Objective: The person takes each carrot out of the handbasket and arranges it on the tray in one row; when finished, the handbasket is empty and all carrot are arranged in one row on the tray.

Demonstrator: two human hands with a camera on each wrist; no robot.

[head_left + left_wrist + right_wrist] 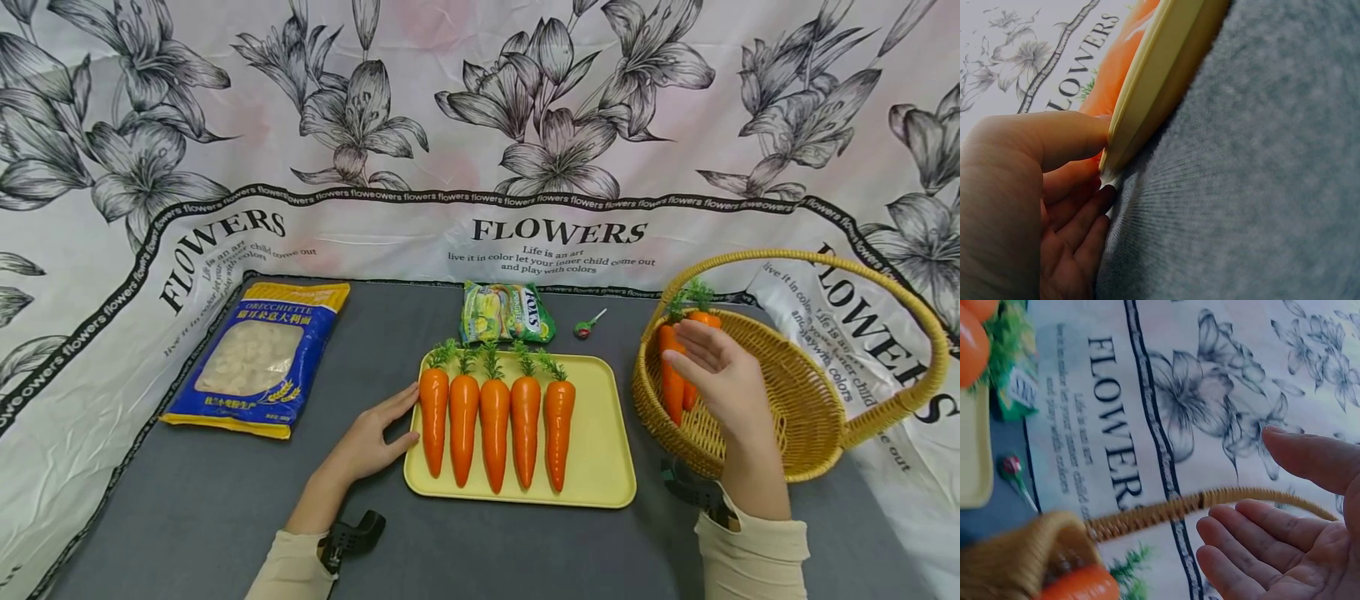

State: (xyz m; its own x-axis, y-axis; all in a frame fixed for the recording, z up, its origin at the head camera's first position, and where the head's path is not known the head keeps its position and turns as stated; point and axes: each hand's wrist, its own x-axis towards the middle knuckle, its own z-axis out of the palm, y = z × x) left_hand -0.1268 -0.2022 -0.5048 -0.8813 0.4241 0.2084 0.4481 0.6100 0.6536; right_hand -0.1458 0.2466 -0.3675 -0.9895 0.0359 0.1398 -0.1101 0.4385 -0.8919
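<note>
In the head view, several orange carrots (494,433) with green tops lie side by side on a yellow tray (600,433). My left hand (371,442) rests at the tray's left edge, its thumb and extended fingers touching the rim. From the left wrist, the thumb (1079,137) shows right against the tray rim (1147,81), the other fingers beside it. My right hand (723,383) is held over the wicker basket (806,392), fingers spread and nothing in it. Two carrots (672,367) lean against the basket's left inner side, partly hidden behind that hand.
A blue and yellow bag of orecchiette pasta (251,358) lies at the left. Behind the tray are a green snack bag (506,312) and a lollipop (585,327). The basket's tall handle (930,333) arches over it. A flower-printed cloth (555,108) hangs behind the grey table.
</note>
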